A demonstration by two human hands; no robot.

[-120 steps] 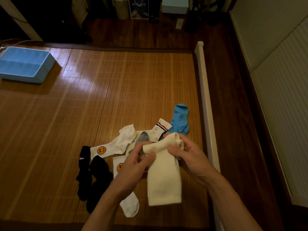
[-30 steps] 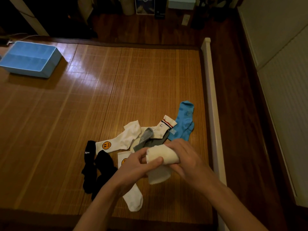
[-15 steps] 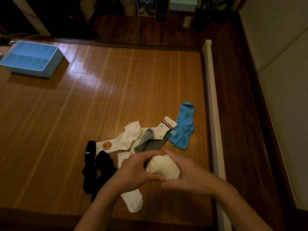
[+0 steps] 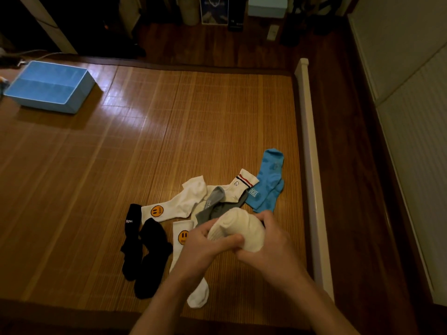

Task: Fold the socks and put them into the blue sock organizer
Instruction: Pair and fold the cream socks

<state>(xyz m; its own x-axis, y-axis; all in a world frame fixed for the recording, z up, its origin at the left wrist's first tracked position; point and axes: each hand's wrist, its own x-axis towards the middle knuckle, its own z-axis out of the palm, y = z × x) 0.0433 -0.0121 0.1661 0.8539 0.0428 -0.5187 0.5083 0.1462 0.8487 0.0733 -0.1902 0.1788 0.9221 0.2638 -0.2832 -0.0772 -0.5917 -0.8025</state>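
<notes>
Hands meet over the near part of the bamboo mat (image 4: 169, 131): the left hand (image 4: 203, 247) and the right hand (image 4: 273, 250) both curl round a rolled cream sock bundle (image 4: 238, 227), gripping it between them from either side. Under the left wrist lies a white smiley sock (image 4: 198, 296), flat on the mat, and just left of it a pair of black socks (image 4: 150, 252), one lettered "Bgw." Just beyond the hands, a second smiley sock (image 4: 174, 206), a grey sock (image 4: 212, 204) and a striped-cuff white sock (image 4: 239, 187) overlap in a loose heap, with a bright blue pair (image 4: 268, 182) touching its right side. A white rail (image 4: 307, 141) runs along the mat's right edge. At the far left corner, well apart from the socks, sits the blue sock organizer (image 4: 43, 105), its open top facing up.
</notes>
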